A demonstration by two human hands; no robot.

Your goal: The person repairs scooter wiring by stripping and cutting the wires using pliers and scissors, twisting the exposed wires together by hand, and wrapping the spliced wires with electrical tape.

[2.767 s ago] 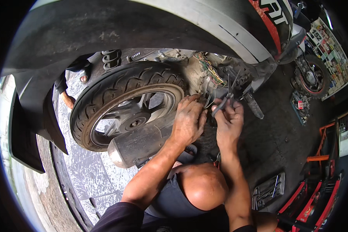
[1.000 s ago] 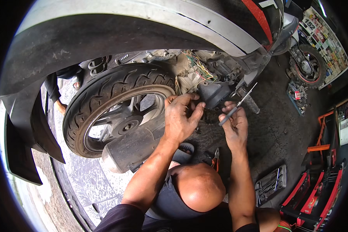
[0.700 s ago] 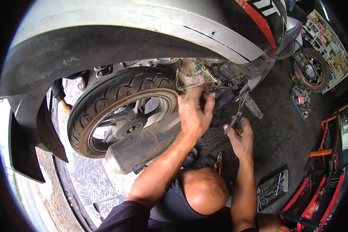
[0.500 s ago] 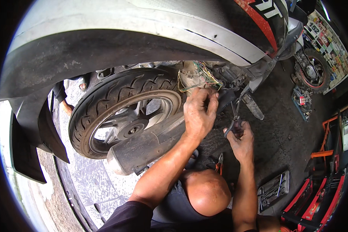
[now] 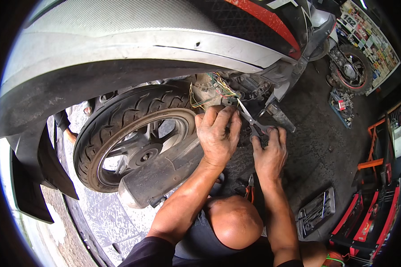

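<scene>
My left hand (image 5: 217, 131), fingers curled closed, is at a bundle of coloured wires (image 5: 223, 89) under the scooter's bodywork (image 5: 133, 44); it appears to pinch a wire, partly hidden by the fingers. My right hand (image 5: 269, 151) is closed on the handles of scissors (image 5: 250, 119), whose blades point up-left to the wires beside my left fingertips. The wheel (image 5: 93, 151) and a grimy exhaust muffler (image 5: 147, 187) lie left of my hands.
Orange-handled pliers (image 5: 249, 190) lie below my hands. A wrench tray (image 5: 318, 209), red toolbox (image 5: 356, 213), parts tray (image 5: 341, 107), another motorbike's wheel (image 5: 361, 69) and orange stand (image 5: 370, 163) are at right. A co-worker's hand (image 5: 70, 135) is behind the tyre at left.
The scissors have swung up and left, blades now reaching the wires beside my left hand. My left hand moved upward from earlier, then slightly left.
</scene>
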